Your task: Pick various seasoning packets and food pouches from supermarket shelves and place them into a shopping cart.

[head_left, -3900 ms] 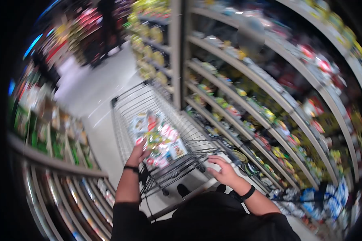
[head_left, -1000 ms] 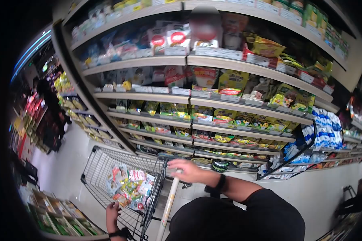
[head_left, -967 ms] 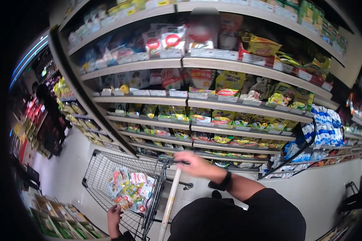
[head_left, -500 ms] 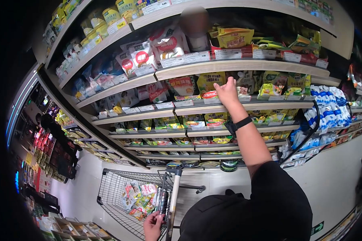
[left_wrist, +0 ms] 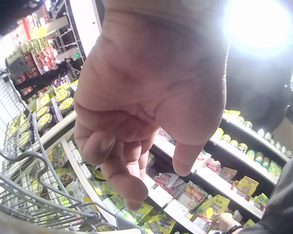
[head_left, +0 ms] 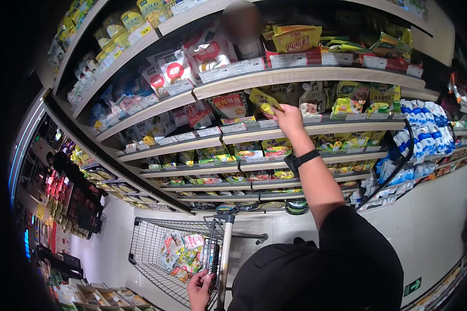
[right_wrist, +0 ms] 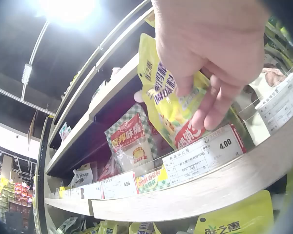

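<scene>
Since the frame half a second ago, the yellow packet (head_left: 262,99) has come up and tipped to the left out of its row, and the right hand (head_left: 290,122) has curled its fingers in on it. The left hand (head_left: 198,289) has barely shifted. On my head view I have the right arm reaching forward and up from the black sleeve (head_left: 347,233), slightly bent, with the watch (head_left: 302,159) at the wrist. My right wrist feed shows thumb and fingertips pinching the packet firmly with almost no spread. The packet leans at the front of the shelf (right_wrist: 195,197), its bottom edge hidden behind the price tag (right_wrist: 205,152); I can't tell whether it touches the wood. A red-and-white packet (right_wrist: 133,141) stands just to its left.

The left arm hangs low beside the cart handle (head_left: 227,254). My left wrist feed shows the palm, fingers loosely bent and thumb well apart from them, with nothing in the grip; I can't tell whether it touches the cart (head_left: 148,243). Several bags (head_left: 184,254) lie heaped in the cart basket.
</scene>
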Demonstrator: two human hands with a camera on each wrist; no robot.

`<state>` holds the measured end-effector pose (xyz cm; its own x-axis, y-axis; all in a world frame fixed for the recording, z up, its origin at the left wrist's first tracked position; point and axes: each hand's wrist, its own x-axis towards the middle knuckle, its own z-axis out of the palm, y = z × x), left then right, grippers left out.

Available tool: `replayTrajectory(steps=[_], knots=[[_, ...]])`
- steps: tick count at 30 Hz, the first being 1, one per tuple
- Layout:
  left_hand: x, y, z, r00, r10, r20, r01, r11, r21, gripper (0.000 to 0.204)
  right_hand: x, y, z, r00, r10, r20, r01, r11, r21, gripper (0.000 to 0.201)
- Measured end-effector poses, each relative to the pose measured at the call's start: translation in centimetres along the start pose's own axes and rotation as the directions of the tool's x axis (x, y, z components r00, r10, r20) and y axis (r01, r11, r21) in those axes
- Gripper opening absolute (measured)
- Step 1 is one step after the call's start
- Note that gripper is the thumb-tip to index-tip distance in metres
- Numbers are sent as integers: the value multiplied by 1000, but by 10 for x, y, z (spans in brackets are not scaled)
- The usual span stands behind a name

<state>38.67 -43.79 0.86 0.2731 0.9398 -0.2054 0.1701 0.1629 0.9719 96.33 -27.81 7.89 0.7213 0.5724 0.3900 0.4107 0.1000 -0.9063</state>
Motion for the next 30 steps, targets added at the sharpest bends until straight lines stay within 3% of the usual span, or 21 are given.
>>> replayTrajectory(steps=[1, 2, 5, 7, 8, 10, 11, 12, 13, 14, 15, 16, 17, 19, 20, 22, 25, 26, 27, 29, 30], knots=[[0, 1, -1, 1000, 2, -4, -2, 1000, 2, 29, -3, 4, 1, 999, -28, -26, 29, 999, 38, 19], [1, 1, -1, 1000, 3, -8, -3, 1000, 3, 29, -3, 19, 5, 965, -240, -106, 247, 967, 60, 24], [1, 2, -3, 1000, 1, -5, -1, 1000, 10, 28, -39, -7, -12, 805, -576, -143, 569, 817, -93, 31], [6, 0, -8, 1000, 26, 2, -26, 999, 19, 28, -70, -24, -14, 841, -539, -50, 541, 834, 106, 41], [11, -3, -12, 999, 51, 5, -51, 998, 24, 28, -87, -28, -6, 872, -490, -15, 464, 814, 350, 38], [10, 16, 2, 992, 125, 17, -125, 992, 3, 31, -136, -71, 1, 854, -497, 152, 344, 760, 551, 27], [17, 6, -5, 991, 136, 5, -136, 989, 62, 56, -159, -79, 12, 858, -319, 402, -167, 566, 807, 30], [14, 16, 3, 976, 216, -26, -212, 972, 103, 65, -172, -80, 26, 706, -650, 281, 386, 686, 616, 33], [16, 31, 13, 954, 296, -55, -285, 947, 147, 74, -196, -81, 42, 696, -534, 480, -61, 622, 781, 36], [19, 36, 15, 933, 357, -47, -347, 927, 145, 82, -207, -112, 34, 565, -649, 509, 230, 717, 658, 37], [19, 39, 15, 909, 414, -41, -405, 903, 143, 90, -229, -105, 57, 538, -655, 531, 160, 698, 698, 35], [16, 44, 15, 928, 371, -21, -369, 926, 82, 98, -251, -113, 69, 501, -500, 707, -177, 740, 649, 28], [16, 29, 4, 922, 386, 7, -386, 921, 57, 82, -265, -120, 77, 369, -406, 836, -191, 847, 495, 23], [8, 29, 0, 972, 234, 33, -232, 971, -59, 56, -290, -134, 89, 201, -202, 959, -389, 882, 267, 22], [7, 23, -8, 984, 174, 29, -174, 985, -22, 31, -301, -133, 99, 169, -174, 970, -456, 859, 233, 24], [-2, 20, -14, 987, 153, -48, -156, 985, -73, 26, -320, -121, 120, 96, -122, 988, -580, 800, 155, 30], [-9, 8, -30, 987, 110, -120, -121, 989, -87, 30, -337, -111, 142, 26, -85, 996, -668, 740, 81, 39], [-12, 10, -32, 989, 54, -136, -77, 982, -171, 35, -337, -110, 143, 57, -64, 996, -621, 779, 85, 42], [-13, -3, -49, 995, 17, -102, -39, 977, -211, 39, -335, -109, 141, 75, -55, 996, -571, 816, 88, 46], [-21, -11, -76, 975, -55, -213, -1, 967, -255, 36, -342, -92, 151, 160, -94, 983, -362, 921, 147, 47], [-22, -28, -97, 955, -29, -295, -39, 975, -221, 33, -343, -83, 151, 224, -140, 964, -203, 961, 187, 46]])
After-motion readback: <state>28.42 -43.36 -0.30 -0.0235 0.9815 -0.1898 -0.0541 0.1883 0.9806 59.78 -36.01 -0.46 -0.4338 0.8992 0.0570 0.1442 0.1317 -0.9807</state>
